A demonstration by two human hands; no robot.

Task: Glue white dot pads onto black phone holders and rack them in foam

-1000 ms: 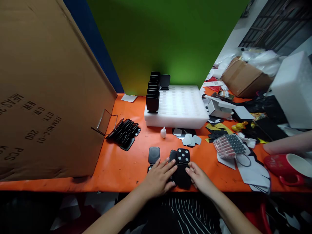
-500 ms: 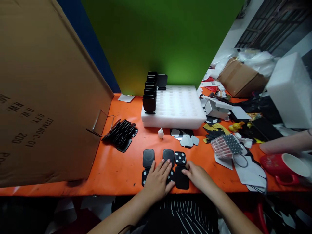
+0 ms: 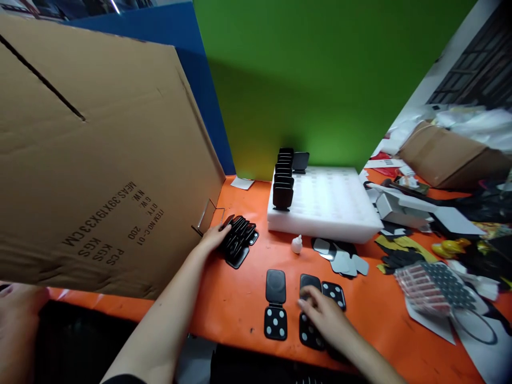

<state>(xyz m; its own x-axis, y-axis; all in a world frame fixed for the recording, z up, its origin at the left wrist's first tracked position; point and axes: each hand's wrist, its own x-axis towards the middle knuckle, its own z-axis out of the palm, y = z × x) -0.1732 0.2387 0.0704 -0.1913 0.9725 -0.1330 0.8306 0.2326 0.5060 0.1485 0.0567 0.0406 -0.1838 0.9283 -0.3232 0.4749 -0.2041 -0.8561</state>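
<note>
My left hand [image 3: 216,237] reaches the left edge of a heap of black hinged squares [image 3: 238,248], its fingers closed on one; the fingertips are partly hidden. Over the middle unfolded square, my right hand [image 3: 325,314] has bent fingers with a gap between thumb and forefinger, and nothing shows in it. That middle square has a plain upper half [image 3: 309,279] and a lower half with white dots [image 3: 308,337]. To its left lies another unfolded square [image 3: 276,287], with white dots on its near half. A third square [image 3: 335,293], also dotted, is partly covered by my right hand.
Several black squares [image 3: 283,194] stand on a white foam block [image 3: 324,232]. A small white bottle [image 3: 296,244] and grey-white plates [image 3: 343,261] are before it. A cardboard box [image 3: 120,133] stands left, a green panel [image 3: 320,80] behind. Clutter and a plastic-wrapped packet [image 3: 428,288] lie right.
My left hand has left the middle square and gone to the heap on the left. My right hand has moved from the right square to the middle one. The view has turned left.
</note>
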